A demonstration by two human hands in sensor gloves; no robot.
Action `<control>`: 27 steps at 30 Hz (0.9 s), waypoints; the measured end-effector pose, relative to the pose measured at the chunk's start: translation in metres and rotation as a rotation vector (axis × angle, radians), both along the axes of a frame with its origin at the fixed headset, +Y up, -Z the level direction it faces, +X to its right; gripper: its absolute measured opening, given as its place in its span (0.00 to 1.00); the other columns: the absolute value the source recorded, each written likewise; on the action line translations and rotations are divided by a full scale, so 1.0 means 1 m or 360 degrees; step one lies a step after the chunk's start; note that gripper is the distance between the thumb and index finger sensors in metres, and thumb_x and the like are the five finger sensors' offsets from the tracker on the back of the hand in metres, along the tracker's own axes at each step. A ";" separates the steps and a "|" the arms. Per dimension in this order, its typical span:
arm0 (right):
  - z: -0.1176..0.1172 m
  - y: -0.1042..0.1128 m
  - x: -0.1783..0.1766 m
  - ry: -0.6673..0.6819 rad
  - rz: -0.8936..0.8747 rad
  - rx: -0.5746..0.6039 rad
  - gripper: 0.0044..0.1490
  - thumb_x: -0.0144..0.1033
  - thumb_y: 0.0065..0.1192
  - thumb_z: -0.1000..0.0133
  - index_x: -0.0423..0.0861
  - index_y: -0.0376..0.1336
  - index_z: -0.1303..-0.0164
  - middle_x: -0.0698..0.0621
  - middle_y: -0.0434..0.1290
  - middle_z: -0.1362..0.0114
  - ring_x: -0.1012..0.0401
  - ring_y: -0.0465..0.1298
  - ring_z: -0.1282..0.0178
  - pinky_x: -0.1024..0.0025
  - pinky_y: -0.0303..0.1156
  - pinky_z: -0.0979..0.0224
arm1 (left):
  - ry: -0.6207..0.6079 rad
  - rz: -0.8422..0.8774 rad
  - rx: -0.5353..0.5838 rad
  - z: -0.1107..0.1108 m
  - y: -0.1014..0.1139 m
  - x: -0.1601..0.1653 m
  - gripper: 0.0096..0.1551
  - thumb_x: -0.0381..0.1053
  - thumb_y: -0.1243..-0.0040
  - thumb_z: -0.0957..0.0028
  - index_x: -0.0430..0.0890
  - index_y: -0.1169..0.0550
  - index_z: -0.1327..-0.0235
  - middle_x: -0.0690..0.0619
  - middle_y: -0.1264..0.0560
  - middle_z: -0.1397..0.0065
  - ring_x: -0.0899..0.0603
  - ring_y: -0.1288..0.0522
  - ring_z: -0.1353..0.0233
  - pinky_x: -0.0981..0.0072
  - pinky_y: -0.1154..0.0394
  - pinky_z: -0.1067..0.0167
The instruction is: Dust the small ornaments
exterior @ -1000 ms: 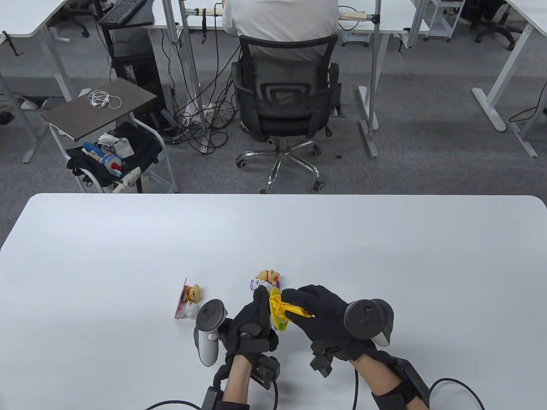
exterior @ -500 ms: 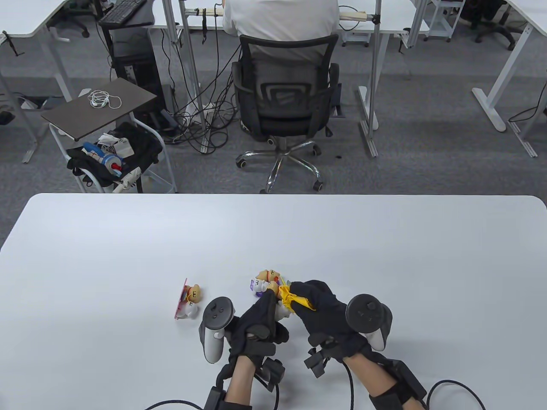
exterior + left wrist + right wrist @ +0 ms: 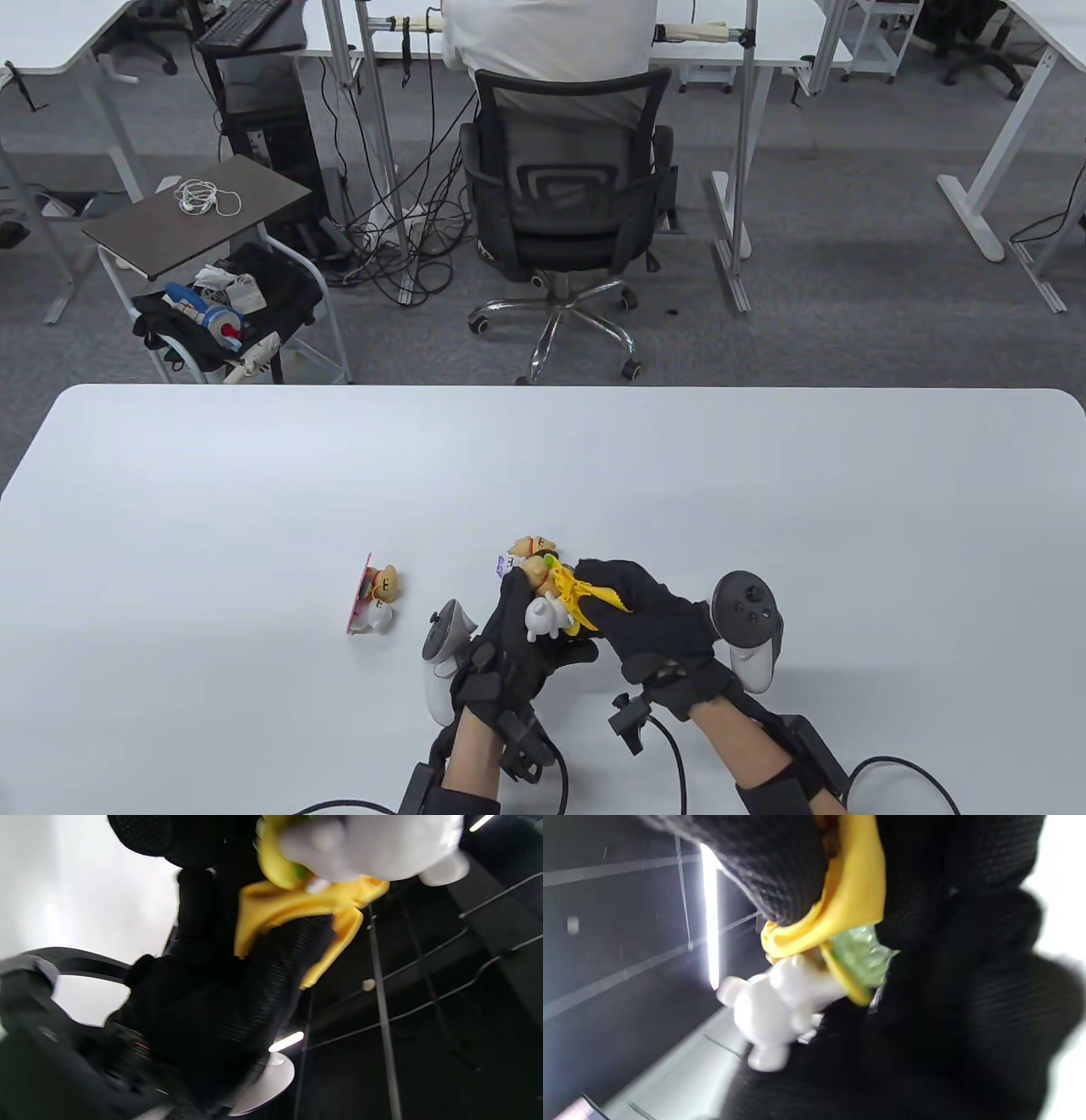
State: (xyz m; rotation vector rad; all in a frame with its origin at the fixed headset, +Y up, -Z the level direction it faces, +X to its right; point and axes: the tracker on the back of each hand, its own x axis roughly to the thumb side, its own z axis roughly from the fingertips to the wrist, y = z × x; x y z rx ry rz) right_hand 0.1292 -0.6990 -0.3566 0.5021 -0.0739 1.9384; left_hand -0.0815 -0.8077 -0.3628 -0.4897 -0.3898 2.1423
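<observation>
My left hand (image 3: 519, 632) grips a small bear ornament (image 3: 541, 604) with a white body and tan head, lifted off the white table (image 3: 764, 509). My right hand (image 3: 653, 620) pinches a yellow cloth (image 3: 585, 596) and presses it against that ornament. The white body (image 3: 772, 1014) and the cloth (image 3: 852, 899) show close up in the right wrist view, and the cloth (image 3: 292, 908) also shows in the left wrist view. A second bear ornament (image 3: 533, 548) stands just behind my hands. A third, with a pink backing (image 3: 373, 597), lies to the left.
The table's far edge faces an office chair (image 3: 564, 212) with a seated person. A small cart (image 3: 212, 280) stands beyond the table's far left corner.
My left hand has turned and lifted the ornament so its white body faces up. My right hand has shifted the cloth across it, rotating at the wrist.
</observation>
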 end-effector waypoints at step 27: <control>0.013 0.017 0.002 -0.0327 0.0572 0.0698 0.30 0.42 0.76 0.49 0.47 0.72 0.37 0.45 0.78 0.42 0.53 0.81 0.53 0.54 0.78 0.51 | 0.0039 -0.0299 0.0008 0.003 0.005 -0.003 0.41 0.78 0.62 0.40 0.57 0.42 0.18 0.38 0.34 0.22 0.40 0.21 0.38 0.52 0.23 0.43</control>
